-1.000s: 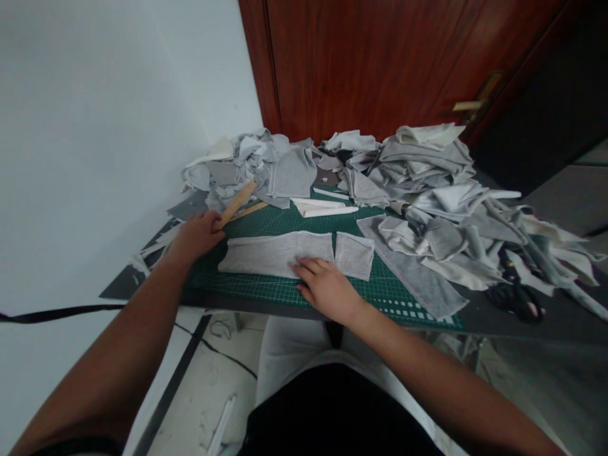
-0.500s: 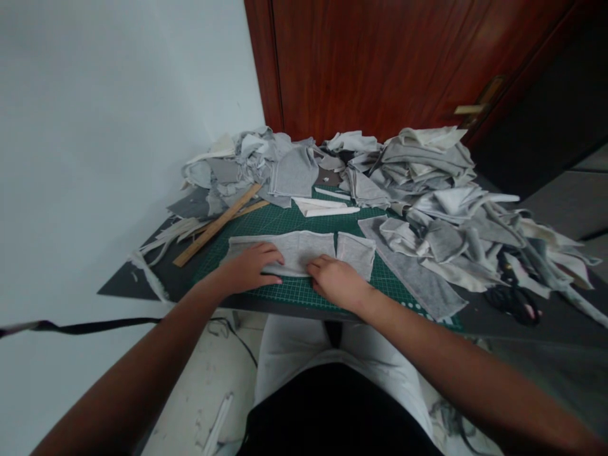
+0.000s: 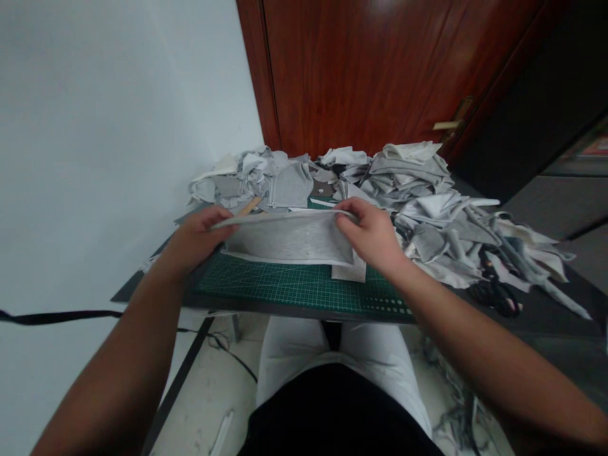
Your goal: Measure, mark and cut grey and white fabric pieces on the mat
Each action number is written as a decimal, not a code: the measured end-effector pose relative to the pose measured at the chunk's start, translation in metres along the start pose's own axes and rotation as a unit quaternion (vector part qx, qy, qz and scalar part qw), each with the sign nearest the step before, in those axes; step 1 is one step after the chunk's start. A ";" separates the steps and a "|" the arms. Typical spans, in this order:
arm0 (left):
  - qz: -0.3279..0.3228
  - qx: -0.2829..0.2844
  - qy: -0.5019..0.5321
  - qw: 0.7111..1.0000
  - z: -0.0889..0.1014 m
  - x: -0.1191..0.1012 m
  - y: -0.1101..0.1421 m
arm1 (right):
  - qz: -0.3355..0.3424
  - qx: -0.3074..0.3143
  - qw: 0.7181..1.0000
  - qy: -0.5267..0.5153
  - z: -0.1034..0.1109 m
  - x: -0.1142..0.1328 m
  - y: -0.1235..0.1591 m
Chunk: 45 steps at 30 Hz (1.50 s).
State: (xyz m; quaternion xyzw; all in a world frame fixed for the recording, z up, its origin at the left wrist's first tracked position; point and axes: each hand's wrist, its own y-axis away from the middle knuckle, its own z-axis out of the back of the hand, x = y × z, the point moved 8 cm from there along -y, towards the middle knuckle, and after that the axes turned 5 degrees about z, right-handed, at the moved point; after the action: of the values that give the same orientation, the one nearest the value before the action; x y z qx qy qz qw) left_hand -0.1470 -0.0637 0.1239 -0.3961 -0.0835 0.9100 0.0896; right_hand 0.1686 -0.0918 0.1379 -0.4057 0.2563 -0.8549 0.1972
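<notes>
Head view: we have lifted the long grey fabric strip [image 3: 289, 237] off the green cutting mat [image 3: 285, 285]. Our left hand [image 3: 192, 240] grips its 9 o'clock end and our right hand [image 3: 373, 234] its 3 o'clock end. One smaller piece [image 3: 350, 272] lies beneath; one scrap heap [image 3: 427, 202] sits at 2 o'clock on the tabletop [image 3: 546, 316].

We see a long grey cloth strip [image 3: 289, 237].
It is stretched flat, lifted up, in the middle of the frame.

Behind the lifted grey fabric piece [image 3: 289, 237]: most of the wooden ruler [image 3: 250, 205] hidden, small cut piece [image 3: 350, 272] half covered. Right of it, scissors [image 3: 494, 296] too dark to resolve.
</notes>
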 end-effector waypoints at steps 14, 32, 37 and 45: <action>-0.134 0.038 0.014 0.990 -0.010 -0.132 0.038 | 0.025 0.183 0.973 -0.139 0.031 0.030 0.034; -0.116 0.123 0.123 0.978 -0.025 -0.137 0.044 | 0.028 -0.096 0.976 -0.196 0.057 0.062 0.043; -0.111 0.052 0.342 0.932 -0.023 -0.125 0.044 | 0.045 -0.177 0.959 -0.215 0.063 0.054 0.051; -0.217 0.003 0.217 0.952 -0.025 -0.164 0.058 | 0.130 -0.125 0.980 -0.087 0.074 0.091 0.047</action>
State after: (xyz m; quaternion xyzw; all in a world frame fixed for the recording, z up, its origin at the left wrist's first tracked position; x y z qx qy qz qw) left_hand -0.0247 -0.1556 0.2097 -0.5559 -0.1435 0.7611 0.3018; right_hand 0.1797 -0.1990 0.2035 -0.4632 0.3934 -0.7447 0.2758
